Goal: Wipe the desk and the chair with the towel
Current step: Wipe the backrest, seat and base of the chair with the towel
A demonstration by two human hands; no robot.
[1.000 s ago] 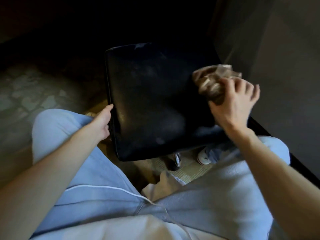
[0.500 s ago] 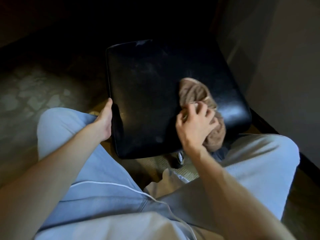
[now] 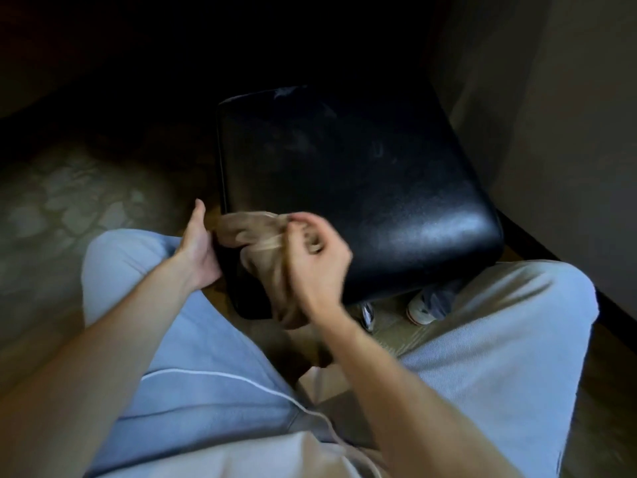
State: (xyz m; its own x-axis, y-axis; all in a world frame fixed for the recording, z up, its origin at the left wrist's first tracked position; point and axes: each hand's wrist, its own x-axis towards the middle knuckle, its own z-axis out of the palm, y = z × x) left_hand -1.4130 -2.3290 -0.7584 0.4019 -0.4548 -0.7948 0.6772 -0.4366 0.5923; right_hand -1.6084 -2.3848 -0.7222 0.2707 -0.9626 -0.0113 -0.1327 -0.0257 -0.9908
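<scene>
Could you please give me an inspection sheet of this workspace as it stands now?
Surface: black seat of the chair, glossy, with faint smears toward its far edge.
Job's things: towel bunched on the seat's near left corner; desk not in view.
Clutter: shoes on the floor below the seat's near edge.
Hands: right hand grips the towel, blurred; left hand at the seat's left edge, fingers hidden.
Cables: thin white cord over the lap.
Surroundings: patterned carpet to the left, wall to the right, dim light.
</scene>
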